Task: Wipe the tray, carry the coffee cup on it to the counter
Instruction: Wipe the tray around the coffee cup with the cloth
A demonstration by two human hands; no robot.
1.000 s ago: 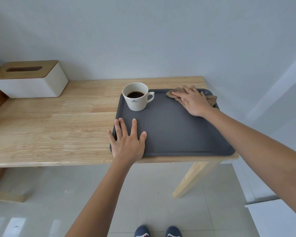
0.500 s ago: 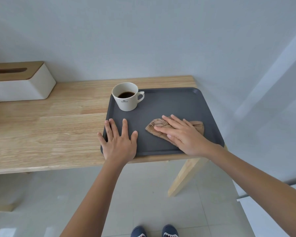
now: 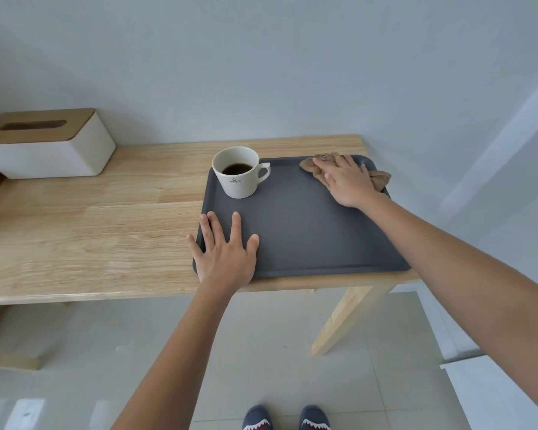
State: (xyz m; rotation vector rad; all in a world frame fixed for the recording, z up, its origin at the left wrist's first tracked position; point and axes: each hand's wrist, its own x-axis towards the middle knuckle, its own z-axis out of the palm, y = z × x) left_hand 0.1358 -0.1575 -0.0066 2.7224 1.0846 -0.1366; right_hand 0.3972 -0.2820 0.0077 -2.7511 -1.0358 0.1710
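A dark grey tray (image 3: pixel 305 234) lies at the right end of the wooden table (image 3: pixel 90 231). A white coffee cup (image 3: pixel 238 172) with black coffee stands in the tray's far left corner, handle to the right. My left hand (image 3: pixel 225 252) rests flat, fingers spread, on the tray's near left corner. My right hand (image 3: pixel 347 180) presses a brown cloth (image 3: pixel 379 178) onto the tray's far right corner; the cloth's end spills over the right rim.
A white tissue box (image 3: pixel 47 144) with a wooden lid stands at the table's far left. The wall runs right behind the table. Tiled floor and my shoes (image 3: pixel 286 418) lie below; a white ledge (image 3: pixel 494 392) sits at lower right.
My right hand has slid the cloth from the tray's near middle back up to its far right corner. The left hand stays flat on the near left corner.
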